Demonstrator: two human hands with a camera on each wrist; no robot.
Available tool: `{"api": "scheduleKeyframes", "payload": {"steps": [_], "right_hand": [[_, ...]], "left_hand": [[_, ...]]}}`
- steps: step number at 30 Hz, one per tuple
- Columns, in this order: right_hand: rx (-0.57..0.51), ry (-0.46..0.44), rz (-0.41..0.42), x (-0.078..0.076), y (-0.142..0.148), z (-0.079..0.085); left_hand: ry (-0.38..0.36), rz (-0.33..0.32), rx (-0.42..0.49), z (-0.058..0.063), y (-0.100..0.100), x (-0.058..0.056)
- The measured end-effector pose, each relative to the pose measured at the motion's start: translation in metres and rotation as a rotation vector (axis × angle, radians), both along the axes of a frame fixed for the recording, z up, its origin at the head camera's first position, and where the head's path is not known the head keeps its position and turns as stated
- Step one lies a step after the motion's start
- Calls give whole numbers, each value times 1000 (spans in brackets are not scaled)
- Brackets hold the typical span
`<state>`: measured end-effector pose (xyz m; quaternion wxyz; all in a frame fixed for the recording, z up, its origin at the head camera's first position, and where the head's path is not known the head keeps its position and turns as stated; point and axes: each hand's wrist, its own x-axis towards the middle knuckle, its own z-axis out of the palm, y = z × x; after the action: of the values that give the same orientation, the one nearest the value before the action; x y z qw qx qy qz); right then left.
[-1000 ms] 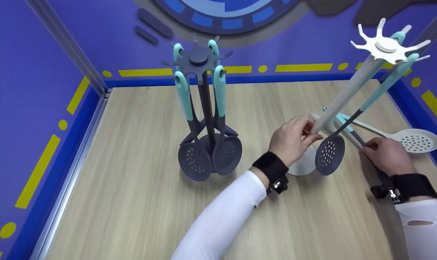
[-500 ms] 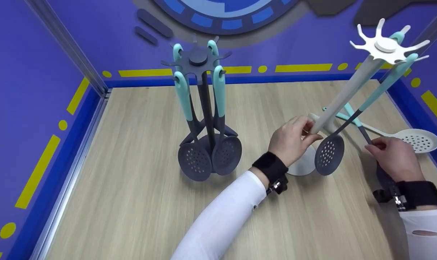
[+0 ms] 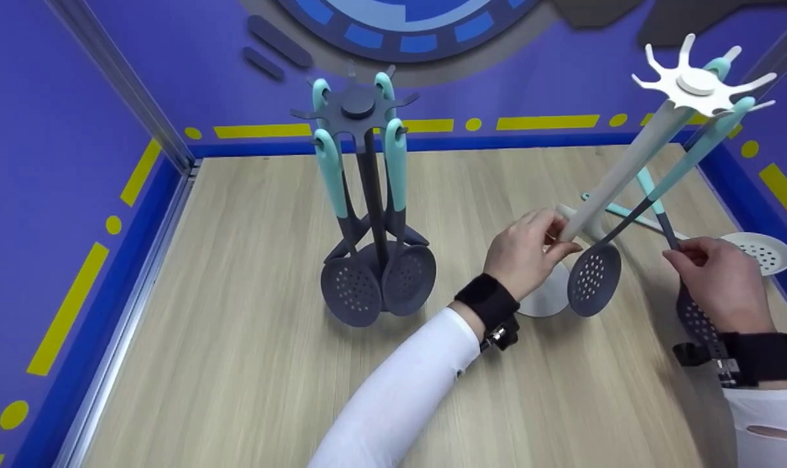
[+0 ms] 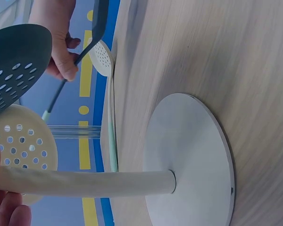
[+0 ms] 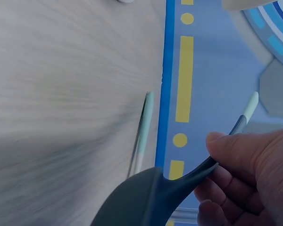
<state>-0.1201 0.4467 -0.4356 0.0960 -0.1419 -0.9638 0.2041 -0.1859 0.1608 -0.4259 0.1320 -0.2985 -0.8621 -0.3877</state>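
Note:
My left hand grips the pole of the white utensil stand low down, above its round base. A dark grey skimmer with a mint handle hangs from the stand's front right. Behind the pole hangs a cream skimmer. To the right, my right hand pinches the neck of another dark skimmer between thumb and fingers. Its mint handle points up and away, and its perforated head lies toward me, partly hidden by the wrist. In the right wrist view its head is edge-on.
A white skimmer with a mint handle end lies on the table near the right wall, behind my right hand. Left of centre stands a dark utensil stand hung with several mint-handled utensils. Blue walls bound the back and both sides.
My right hand has moved slightly right with the dark skimmer, whose handle has swung right and away from the white stand. My left hand stays on the pole.

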Motion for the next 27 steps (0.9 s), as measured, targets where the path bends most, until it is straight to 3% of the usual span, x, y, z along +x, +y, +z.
{"api": "scheduleKeyframes", "payload": {"steps": [10, 21, 27], "right_hand": [[-11, 52, -18, 8, -11, 14], [-35, 68, -27, 12, -19, 19], [-35, 67, -41, 12, -18, 20]], "left_hand": [[5, 6, -4, 0, 2, 1], [-37, 18, -39, 3, 1, 3], [-61, -43, -59, 4, -2, 1]]}}
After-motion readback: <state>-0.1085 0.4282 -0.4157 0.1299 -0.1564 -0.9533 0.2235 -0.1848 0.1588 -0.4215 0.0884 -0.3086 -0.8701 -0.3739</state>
